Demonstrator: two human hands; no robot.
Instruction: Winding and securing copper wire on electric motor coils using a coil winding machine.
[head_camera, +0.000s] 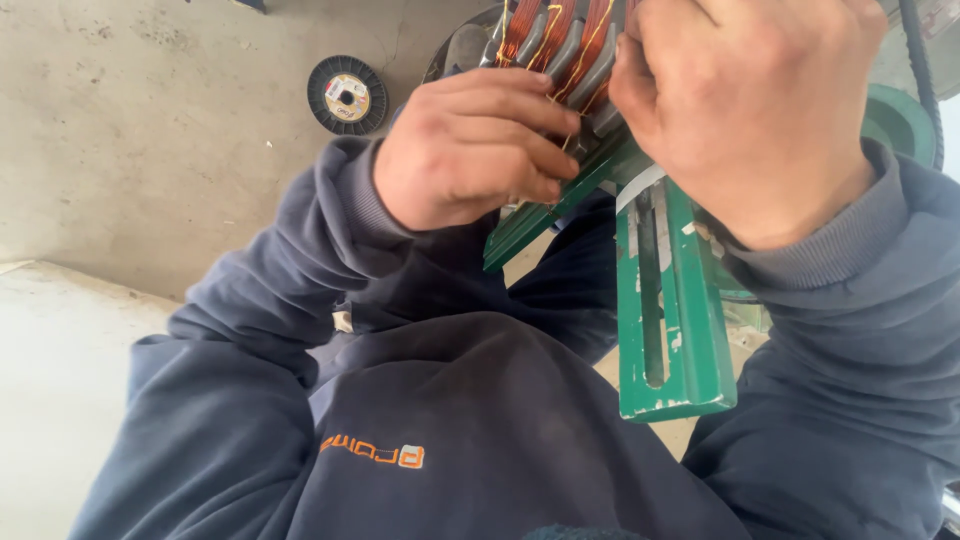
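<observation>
the left hand (470, 150) is curling its fingers inward against the lower edge of the copper coil (560, 45), knuckles facing the camera, wrist bent and emerging from a dark blue sleeve (250, 330). its fingertips are pressing together on thin strands of wire where the coil meets the green metal frame (670, 310). the right hand (760, 100) is closing over the right side of the coil from above, back of the hand toward the camera, fingers wrapping out of sight; whether they are pinching wire cannot be told. the coil is sitting at the top of the frame, between both hands. a round wire spool (346, 95) is lying on the concrete floor (150, 130), well apart.
</observation>
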